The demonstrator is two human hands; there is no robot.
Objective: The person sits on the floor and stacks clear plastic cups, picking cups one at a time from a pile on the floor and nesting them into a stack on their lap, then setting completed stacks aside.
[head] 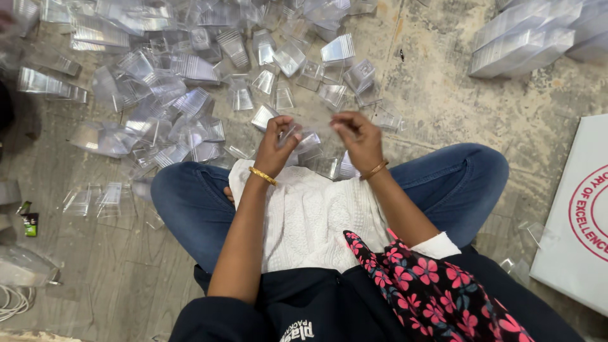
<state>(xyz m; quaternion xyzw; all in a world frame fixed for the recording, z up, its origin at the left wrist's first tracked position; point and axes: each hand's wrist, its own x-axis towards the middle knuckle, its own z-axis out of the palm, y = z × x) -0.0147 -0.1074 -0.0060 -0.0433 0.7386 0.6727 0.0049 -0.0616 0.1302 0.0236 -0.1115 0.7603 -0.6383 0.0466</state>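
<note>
a person is sitting cross-legged on a worn concrete floor [443, 95], a white cloth [304, 215] lying over the lap and a floral scarf [424, 285] hanging at the near right. the left hand [277, 142] is closing its fingers around a small clear plastic piece [292, 133], held just above the knees. the right hand [356, 136] is pinching its fingertips together just beside that piece; whether it is touching the plastic i cannot tell. the piece is looking thin, transparent and glossy. beyond the hands, loose clear plastic containers [190, 82] are lying scattered toward the floor's far left. stacked clear trays [525, 38] are sitting at the far right corner, a white board [576, 215] along the right edge.
</note>
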